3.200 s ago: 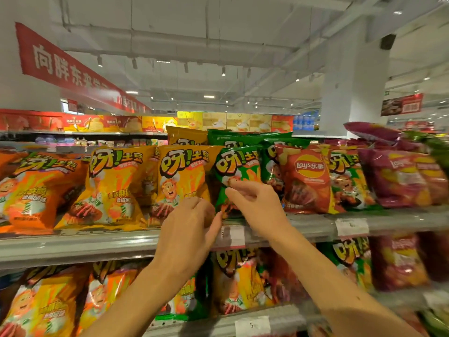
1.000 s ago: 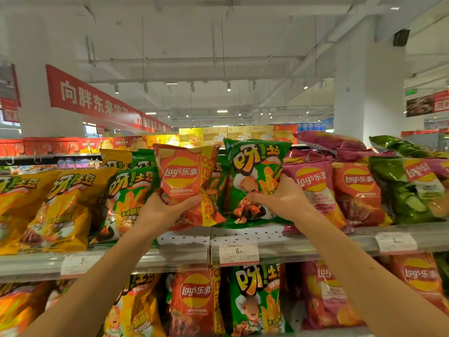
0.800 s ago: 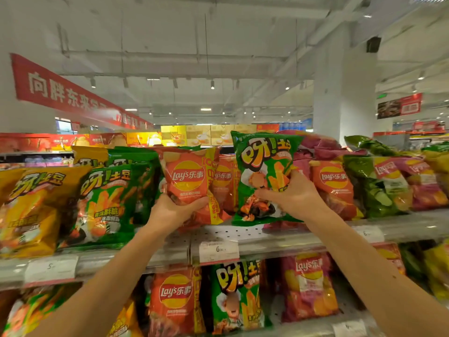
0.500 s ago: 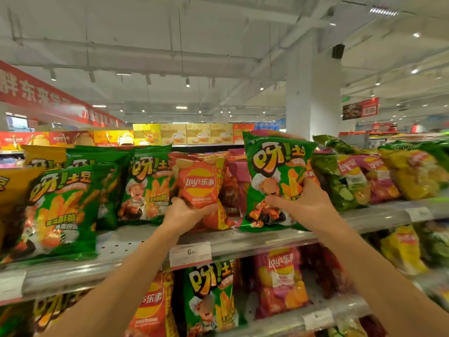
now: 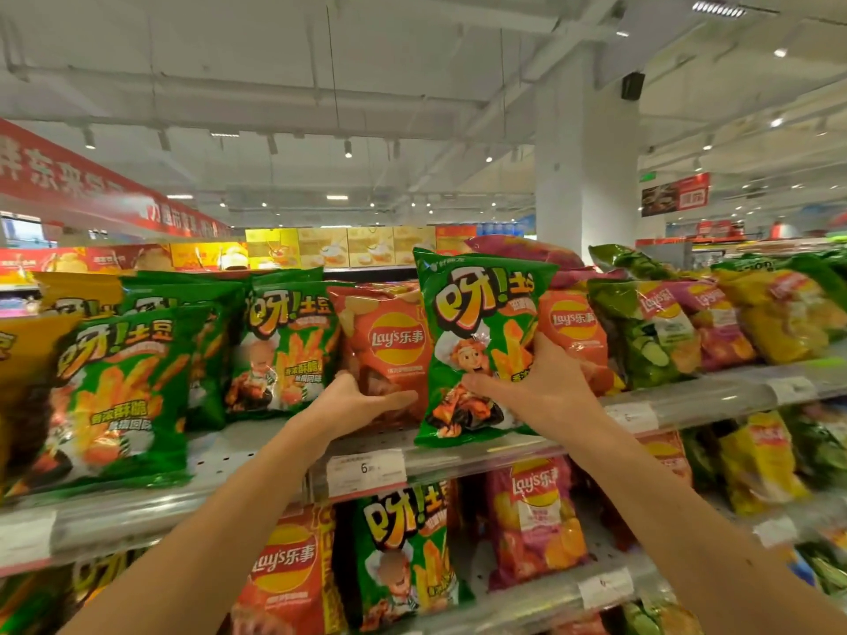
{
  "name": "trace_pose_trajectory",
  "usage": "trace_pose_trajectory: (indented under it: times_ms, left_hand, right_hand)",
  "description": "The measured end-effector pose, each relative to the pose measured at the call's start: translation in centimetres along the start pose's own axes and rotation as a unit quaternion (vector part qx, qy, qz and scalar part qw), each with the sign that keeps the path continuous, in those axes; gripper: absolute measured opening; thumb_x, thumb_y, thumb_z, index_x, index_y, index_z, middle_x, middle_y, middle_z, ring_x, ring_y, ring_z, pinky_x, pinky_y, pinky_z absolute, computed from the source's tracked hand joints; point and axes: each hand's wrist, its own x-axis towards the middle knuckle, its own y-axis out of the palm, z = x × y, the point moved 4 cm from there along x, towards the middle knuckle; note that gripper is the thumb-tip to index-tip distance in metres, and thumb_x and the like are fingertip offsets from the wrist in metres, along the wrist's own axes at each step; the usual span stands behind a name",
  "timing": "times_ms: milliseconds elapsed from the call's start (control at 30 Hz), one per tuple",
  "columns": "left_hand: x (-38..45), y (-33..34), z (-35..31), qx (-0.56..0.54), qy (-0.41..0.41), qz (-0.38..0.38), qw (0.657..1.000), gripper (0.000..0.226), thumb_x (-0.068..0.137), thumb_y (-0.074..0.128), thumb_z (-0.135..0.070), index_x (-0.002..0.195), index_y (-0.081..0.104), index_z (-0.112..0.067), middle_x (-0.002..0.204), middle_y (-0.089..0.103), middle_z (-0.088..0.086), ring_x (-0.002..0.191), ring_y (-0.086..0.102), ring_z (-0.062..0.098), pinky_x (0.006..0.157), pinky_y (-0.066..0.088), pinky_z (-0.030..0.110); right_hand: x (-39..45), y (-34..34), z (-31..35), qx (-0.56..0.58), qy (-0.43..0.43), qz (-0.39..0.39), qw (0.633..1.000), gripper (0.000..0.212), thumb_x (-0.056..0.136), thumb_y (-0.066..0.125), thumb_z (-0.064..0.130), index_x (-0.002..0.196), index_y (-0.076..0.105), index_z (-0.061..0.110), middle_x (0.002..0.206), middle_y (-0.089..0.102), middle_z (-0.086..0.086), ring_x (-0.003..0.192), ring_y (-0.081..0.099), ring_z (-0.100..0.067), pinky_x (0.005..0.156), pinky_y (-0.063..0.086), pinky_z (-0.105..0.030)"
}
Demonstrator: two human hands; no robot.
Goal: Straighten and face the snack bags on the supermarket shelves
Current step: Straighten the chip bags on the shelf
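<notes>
Over the last half second the left grip [image 5: 362, 401] had lowered the red bag [image 5: 389, 350] to the shelf [image 5: 256, 451], grasping it by the base; beside it, the right grip [image 5: 536, 382] grasped the green bag [image 5: 476, 341] upright, front out, likely nearly faced

The chip bag [image 5: 481, 346] at centre is green with orange fries and a cartoon chef. At nine o'clock of it, the Lay's bag [image 5: 389, 350] is orange-red with a yellow-and-red logo.

Two bags picked up, view drifted right

My right hand [image 5: 536, 387] now grips the green bag [image 5: 476, 346] and my left hand [image 5: 353, 403] the orange bag [image 5: 389, 346], where earlier both touched one shelved bag.
</notes>
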Motion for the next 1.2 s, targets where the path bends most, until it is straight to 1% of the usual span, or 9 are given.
trace_pose_trajectory:
  times_ms: [67,200,367,467,600,700,833,1000,1200]
  left_hand:
    - [-1.6,-1.4,0.4,0.054,0.019,0.009,0.998,0.095,0.061,0.08,-0.068,0.136,0.052,-0.017,0.116,0.065,-0.01,0.101,0.061,0.008,0.081,0.05,0.023]
    - [-5.7,-4.6,1.4,0.189,0.056,0.035,0.98,0.096,0.079,0.069,-0.063,0.154,0.032,-0.014,0.148,0.048,0.003,0.126,0.051,0.017,0.1,0.042,0.025]
    - [-11.4,-9.3,2.5,0.42,0.094,-0.048,0.901,0.062,0.086,0.063,-0.061,0.129,0.062,-0.016,0.123,0.066,-0.001,0.105,0.061,0.013,0.087,0.052,0.025]
    - [-13.6,-10.8,3.2,0.496,0.08,-0.061,0.862,0.046,0.091,0.059,-0.057,0.115,0.068,-0.019,0.108,0.068,-0.004,0.092,0.061,0.012,0.08,0.054,0.027]
    - [-14.5,-11.9,3.6,0.531,0.065,-0.078,0.841,0.028,0.099,0.052,-0.036,0.1,0.072,-0.016,0.102,0.065,-0.001,0.093,0.06,0.015,0.086,0.053,0.033]
    - [-14.6,-12.0,3.7,0.548,0.07,-0.104,0.827,0.027,0.101,0.049,-0.025,0.112,0.071,-0.015,0.111,0.063,0.001,0.106,0.058,0.019,0.093,0.05,0.036]
    - [-14.6,-11.9,3.9,0.55,0.087,-0.135,0.819,0.028,0.104,0.046,-0.027,0.121,0.067,-0.019,0.113,0.06,-0.001,0.109,0.054,0.018,0.092,0.049,0.036]
    - [-14.4,-11.9,4.7,0.523,0.102,-0.158,0.831,0.027,0.103,0.047,-0.032,0.121,0.066,-0.024,0.112,0.059,-0.003,0.107,0.051,0.016,0.091,0.048,0.034]
    - [-14.3,-11.7,5.3,0.489,0.13,-0.186,0.842,0.025,0.099,0.052,-0.043,0.11,0.066,-0.026,0.102,0.055,-0.008,0.098,0.047,0.011,0.079,0.044,0.026]
  right_hand:
    - [0.0,1.4,1.0,0.006,-0.013,0.004,1.0,0.063,0.068,0.087,0.055,0.117,0.057,0.031,0.109,0.07,0.009,0.105,0.065,-0.016,0.095,0.054,-0.043]
    - [-0.2,4.5,3.8,0.043,-0.05,0.012,0.998,0.069,0.067,0.082,0.062,0.12,0.057,0.026,0.107,0.068,0.013,0.104,0.064,-0.014,0.094,0.052,-0.039]
    - [0.1,9.1,7.1,0.048,-0.06,0.019,0.997,0.076,0.068,0.085,0.06,0.128,0.05,0.028,0.118,0.067,0.008,0.11,0.064,-0.02,0.097,0.053,-0.043]
    - [0.1,12.4,9.0,0.046,-0.066,0.043,0.996,0.078,0.069,0.084,0.061,0.129,0.049,0.027,0.12,0.066,0.005,0.112,0.063,-0.022,0.098,0.053,-0.047]
    - [0.2,16.8,10.6,-0.009,-0.049,0.079,0.996,0.081,0.07,0.081,0.065,0.129,0.047,0.021,0.12,0.064,-0.001,0.112,0.063,-0.029,0.095,0.054,-0.047]
    - [0.5,19.5,10.7,-0.042,-0.02,0.102,0.994,0.082,0.069,0.08,0.067,0.128,0.047,0.02,0.115,0.064,-0.002,0.11,0.064,-0.032,0.091,0.054,-0.044]
    - [1.2,22.4,10.1,-0.013,0.006,0.159,0.987,0.079,0.066,0.081,0.068,0.12,0.049,0.019,0.108,0.062,0.001,0.102,0.063,-0.026,0.092,0.055,-0.044]
    - [2.0,23.5,9.2,0.017,0.018,0.191,0.981,0.102,0.06,0.083,0.072,0.136,0.039,0.019,0.11,0.055,0.004,0.096,0.053,-0.018,0.082,0.049,-0.034]
    - [1.2,22.7,9.3,-0.004,0.016,0.207,0.978,0.121,0.054,0.076,0.083,0.146,0.036,0.016,0.134,0.057,-0.003,0.12,0.057,-0.026,0.102,0.052,-0.044]
